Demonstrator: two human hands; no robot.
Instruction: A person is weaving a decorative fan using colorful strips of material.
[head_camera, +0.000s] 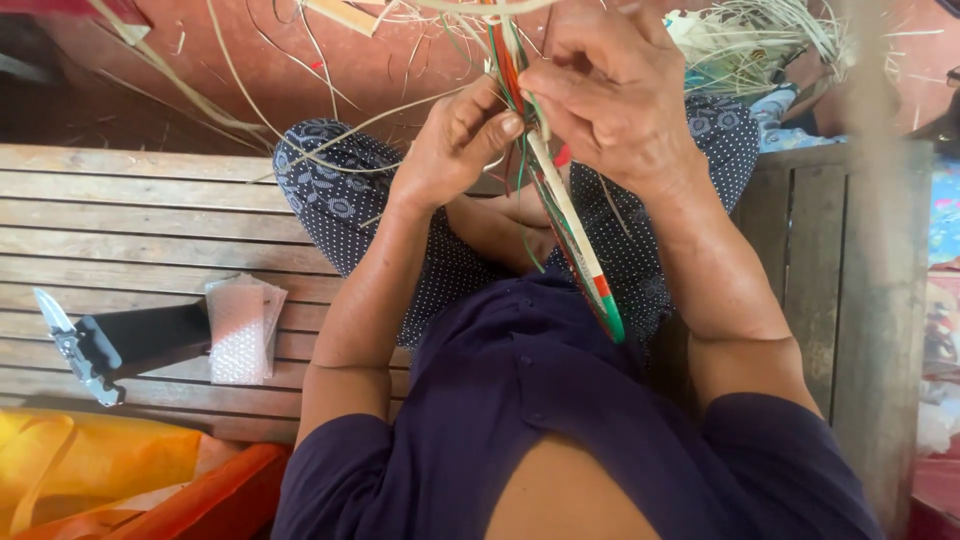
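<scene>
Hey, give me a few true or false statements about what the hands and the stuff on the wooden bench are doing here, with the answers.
1. Both hands grip the bundle of coloured strips. True: the left hand and the right hand pinch it near its top.
2. The knife is in the left hand. False: it lies on the wooden bench, apart from both hands.
3. A small clear plastic packet lies on the bench near the knife. True.
4. The strips are all one colour. False: green, red and pale strips show.
5. An orange and yellow bag sits at the lower left. True.
</scene>
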